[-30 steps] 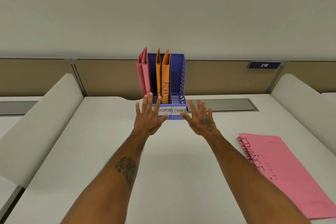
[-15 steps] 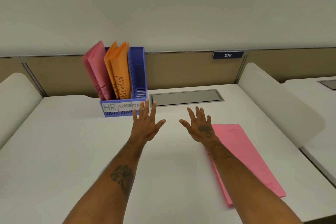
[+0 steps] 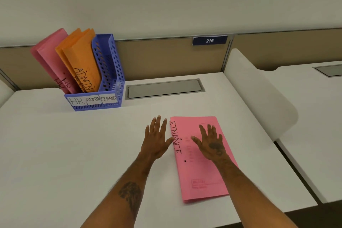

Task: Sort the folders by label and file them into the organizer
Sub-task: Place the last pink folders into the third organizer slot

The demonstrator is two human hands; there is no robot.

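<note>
Far up and left of both hands: blue organizer, slots labelled HR, ADMIN, FINANCE. Pink HR folders stand in the left slot, orange ADMIN folders in the middle; the FINANCE slot, the one nearest the hands, looks empty. Left hand: fingers spread wide, palm down, holding nothing, over bare desk; its thumb reaches the near edge of the pink FINANCE folder, which lies just to its right. Right hand: also splayed, empty, directly over the folder's upper half; whether it touches cannot be told. Folder lies flat, long axis running away from the person, tilted slightly, label along its left edge. Judgement: right hand is nearer and better placed to pin or lift; left can catch the labelled edge. The carry then runs up-left to the FINANCE slot.
</note>
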